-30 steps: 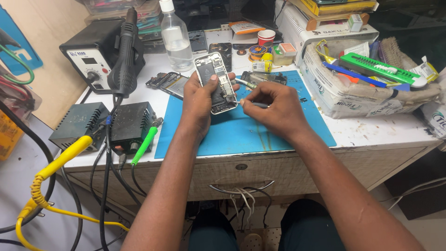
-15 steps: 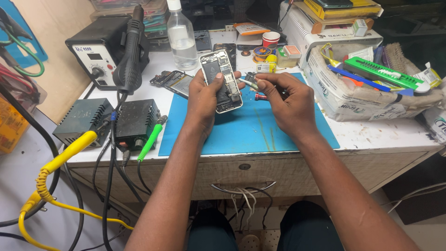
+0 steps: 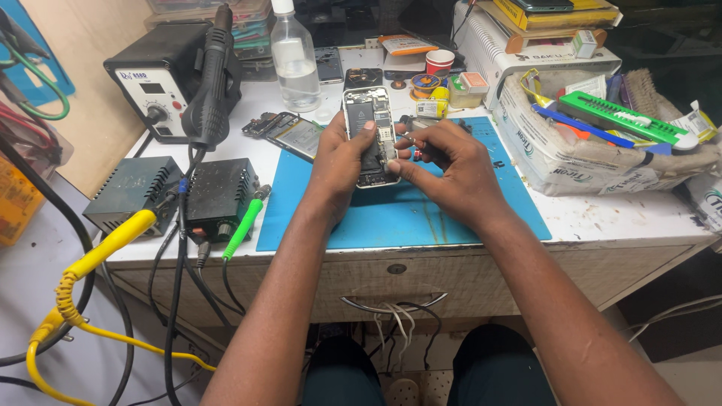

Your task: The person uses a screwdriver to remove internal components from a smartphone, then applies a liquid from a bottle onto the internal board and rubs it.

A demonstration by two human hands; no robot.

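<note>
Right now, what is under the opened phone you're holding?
The left hand grips the opened phone from behind, above the blue work mat. The right hand works a small tool at its edge. The phone's back and the mat directly beneath are covered.

the left hand (image 3: 342, 162) holds an open phone (image 3: 371, 135) up over the blue mat (image 3: 466, 210), with the thumb on its inside. the right hand (image 3: 451, 162) pinches a small tool (image 3: 412, 140) with a red part and touches it to the phone's right edge. a second phone part (image 3: 297, 135) lies flat to the left on the desk (image 3: 602, 222). behind it stand a clear bottle (image 3: 295, 60) and a black box with a black hot air wand (image 3: 210, 83).
</note>
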